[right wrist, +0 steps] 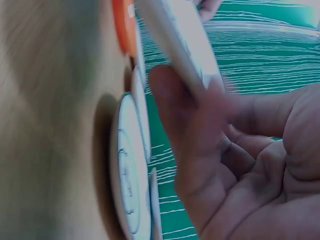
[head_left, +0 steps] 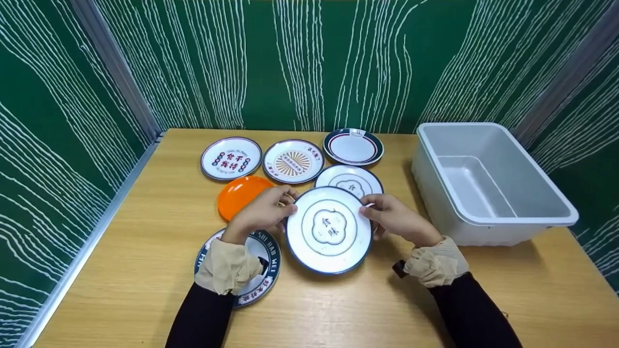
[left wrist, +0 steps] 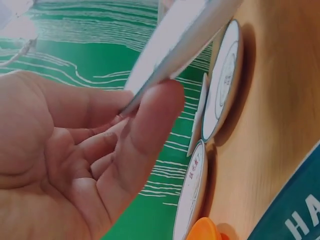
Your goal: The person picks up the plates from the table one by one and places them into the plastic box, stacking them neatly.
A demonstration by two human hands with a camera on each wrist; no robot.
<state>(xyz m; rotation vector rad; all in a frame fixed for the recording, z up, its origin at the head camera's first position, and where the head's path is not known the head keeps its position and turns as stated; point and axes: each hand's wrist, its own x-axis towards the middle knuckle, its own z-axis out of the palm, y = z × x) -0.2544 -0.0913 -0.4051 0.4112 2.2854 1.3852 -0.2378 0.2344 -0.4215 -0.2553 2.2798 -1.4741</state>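
Note:
Both hands hold a white plate point(head_left: 331, 263) with a blue rim and a flower-shaped emblem, tilted toward the head camera and raised off the table. My left hand point(head_left: 261, 210) pinches its left edge; in the left wrist view the thumb and fingers grip the rim of the plate point(left wrist: 172, 42). At the opposite edge, my right hand point(head_left: 401, 220) pinches the rim, as the right wrist view of the plate point(right wrist: 182, 37) also shows. A similar flower-emblem plate point(head_left: 370, 181) lies just behind, partly hidden by the held one.
An orange plate point(head_left: 237, 195) and a dark-rimmed lettered plate point(head_left: 273, 251) lie by the left arm. Farther back are a red-lettered plate point(head_left: 215, 157), a sunburst plate point(head_left: 273, 164) and a dark-green-rimmed plate point(head_left: 350, 145). A grey-white bin point(head_left: 435, 193) stands at right. Green walls enclose the table point(head_left: 159, 232).

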